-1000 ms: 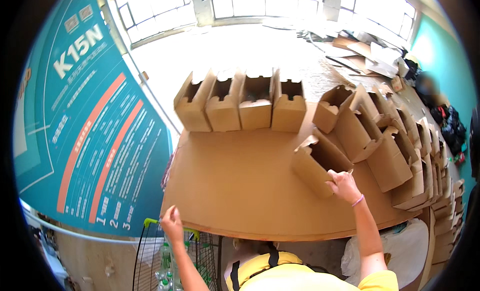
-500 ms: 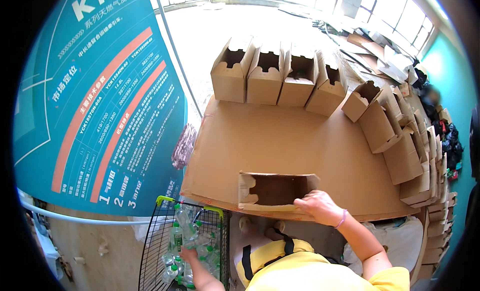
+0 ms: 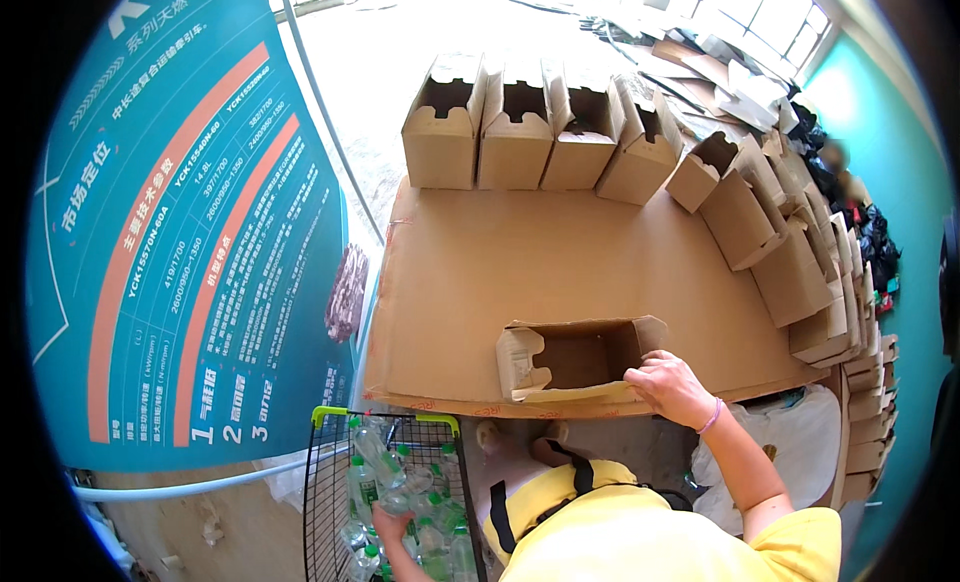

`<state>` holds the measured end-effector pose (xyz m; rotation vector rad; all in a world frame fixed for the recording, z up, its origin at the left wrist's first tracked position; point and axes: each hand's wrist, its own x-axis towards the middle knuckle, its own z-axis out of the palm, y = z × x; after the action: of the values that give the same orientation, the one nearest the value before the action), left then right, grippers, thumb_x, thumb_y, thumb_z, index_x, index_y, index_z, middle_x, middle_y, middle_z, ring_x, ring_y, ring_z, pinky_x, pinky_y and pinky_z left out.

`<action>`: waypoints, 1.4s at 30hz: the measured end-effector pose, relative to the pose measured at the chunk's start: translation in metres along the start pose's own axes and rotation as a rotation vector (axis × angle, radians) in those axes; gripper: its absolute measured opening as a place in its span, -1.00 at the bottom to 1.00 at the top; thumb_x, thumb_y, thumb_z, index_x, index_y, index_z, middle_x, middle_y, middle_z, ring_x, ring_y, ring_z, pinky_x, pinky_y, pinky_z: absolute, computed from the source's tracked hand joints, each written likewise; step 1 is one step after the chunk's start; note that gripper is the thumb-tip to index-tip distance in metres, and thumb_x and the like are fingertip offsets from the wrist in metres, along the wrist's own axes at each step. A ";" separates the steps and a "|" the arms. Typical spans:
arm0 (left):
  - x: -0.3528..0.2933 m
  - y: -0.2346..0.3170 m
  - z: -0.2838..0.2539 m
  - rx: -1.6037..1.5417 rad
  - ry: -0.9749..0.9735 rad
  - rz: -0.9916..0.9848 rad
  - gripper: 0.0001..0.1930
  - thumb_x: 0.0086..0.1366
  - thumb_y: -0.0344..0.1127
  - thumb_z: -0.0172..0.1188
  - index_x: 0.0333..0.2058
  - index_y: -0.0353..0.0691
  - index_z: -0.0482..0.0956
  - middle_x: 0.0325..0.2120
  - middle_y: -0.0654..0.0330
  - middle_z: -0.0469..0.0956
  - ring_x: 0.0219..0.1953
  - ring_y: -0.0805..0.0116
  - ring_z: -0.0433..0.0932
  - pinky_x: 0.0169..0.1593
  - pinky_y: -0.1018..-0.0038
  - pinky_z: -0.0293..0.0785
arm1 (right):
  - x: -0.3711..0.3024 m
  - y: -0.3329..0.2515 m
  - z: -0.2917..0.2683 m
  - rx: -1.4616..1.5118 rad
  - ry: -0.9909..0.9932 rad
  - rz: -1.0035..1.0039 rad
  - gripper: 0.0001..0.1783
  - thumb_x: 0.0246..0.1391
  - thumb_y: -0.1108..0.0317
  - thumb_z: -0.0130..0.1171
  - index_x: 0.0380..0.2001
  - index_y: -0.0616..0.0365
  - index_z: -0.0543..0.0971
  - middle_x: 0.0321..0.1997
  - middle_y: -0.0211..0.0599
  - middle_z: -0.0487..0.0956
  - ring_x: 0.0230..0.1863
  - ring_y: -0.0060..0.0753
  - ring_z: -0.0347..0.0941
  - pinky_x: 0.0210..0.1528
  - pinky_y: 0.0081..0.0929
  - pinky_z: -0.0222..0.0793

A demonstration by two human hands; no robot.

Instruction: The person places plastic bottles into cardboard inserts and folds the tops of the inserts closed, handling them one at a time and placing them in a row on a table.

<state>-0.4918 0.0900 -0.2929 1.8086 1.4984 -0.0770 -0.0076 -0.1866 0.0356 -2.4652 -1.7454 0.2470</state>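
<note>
1 cardboard box [image 3: 585, 360], opening upward, at the near edge of the table [image 3: 480, 272]: right hand [image 3: 672, 387] pinched its near right rim; I judged it light, stiff, best held there. Several clear bottles [image 3: 432, 544], wire cart [image 3: 322, 492]: probably slick; left hand [image 3: 392, 524] among them, grip I couldn't tell

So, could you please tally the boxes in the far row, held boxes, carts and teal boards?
Far-row boxes, left of the small corner box: 4
Held box, in the right hand: 1
Cart: 1
Teal board: 1
Total: 7
</note>
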 end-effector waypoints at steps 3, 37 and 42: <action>0.006 0.062 -0.043 -0.385 0.155 0.147 -0.24 -0.35 -0.31 0.54 -0.07 -0.29 0.43 -0.21 0.08 0.54 -0.16 0.15 0.52 -0.03 0.28 0.44 | -0.001 0.000 0.002 0.015 0.012 -0.008 -0.83 -0.11 0.52 0.19 -0.44 0.10 0.41 -0.59 -0.21 0.50 -0.34 -0.13 0.52 0.04 -0.24 0.38; -0.104 0.537 -0.057 -0.075 -0.392 1.149 -0.50 0.14 -0.31 0.35 0.07 -0.32 0.50 -0.03 -0.02 0.58 -0.01 0.16 0.59 0.06 0.34 0.50 | -0.022 0.015 0.025 0.264 0.689 -0.024 -0.63 -0.02 0.36 0.28 -0.08 0.13 0.55 0.12 -0.20 0.52 0.23 -0.16 0.34 0.30 -0.22 0.24; -0.098 0.440 -0.069 -0.194 -0.073 0.878 -0.45 0.05 -0.22 0.43 0.02 -0.32 0.55 -0.06 0.02 0.61 -0.01 0.14 0.59 0.10 0.32 0.46 | -0.026 0.019 0.045 0.552 0.678 0.128 -0.45 -0.03 0.35 0.34 0.08 0.16 0.47 0.22 -0.13 0.46 0.26 -0.06 0.34 0.27 -0.21 0.27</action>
<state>-0.1725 0.0466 0.0292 2.1078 0.5390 0.4124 -0.0070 -0.2179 -0.0107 -1.9326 -1.0617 -0.0888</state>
